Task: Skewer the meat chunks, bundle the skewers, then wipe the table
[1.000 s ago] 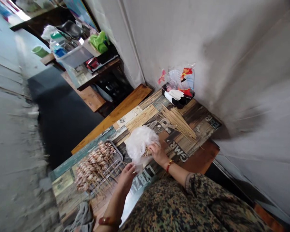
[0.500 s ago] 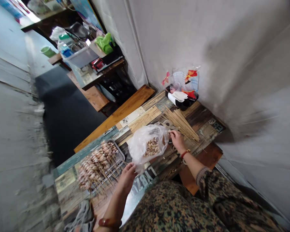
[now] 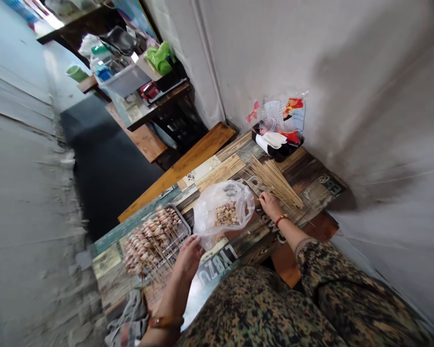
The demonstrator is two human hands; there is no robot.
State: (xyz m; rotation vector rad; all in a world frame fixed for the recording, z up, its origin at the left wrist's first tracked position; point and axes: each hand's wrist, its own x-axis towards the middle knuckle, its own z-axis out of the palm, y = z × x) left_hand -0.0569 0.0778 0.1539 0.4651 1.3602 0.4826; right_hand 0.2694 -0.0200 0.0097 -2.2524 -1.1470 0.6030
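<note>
A clear plastic bag (image 3: 206, 207) lies spread on the patterned table (image 3: 220, 176), its mouth open around a heap of small pale-brown food pieces (image 3: 226, 215). My left hand (image 3: 191, 251) pinches the bag's near-left edge. To the right of the bag is my right hand (image 3: 270, 205), fingers closed together and apart from the plastic; whatever they hold, if anything, is too small to make out. Bare wooden skewers (image 3: 277, 180) lie in a loose bundle just beyond that hand. On the left, skewered meat pieces (image 3: 148, 238) are piled over a metal tray (image 3: 183, 226).
A grey cloth (image 3: 130, 315) lies at the table's near-left corner. Against the wall stands a black holder (image 3: 280, 152) with packaged goods. A wooden bench (image 3: 181, 166) runs along the far side. Beyond it, another table carries a plastic bin (image 3: 126, 82).
My right hand has let go of the bag's right edge and now sits slightly away from it. The bag has settled lower and wider. The camera view has shifted a little.
</note>
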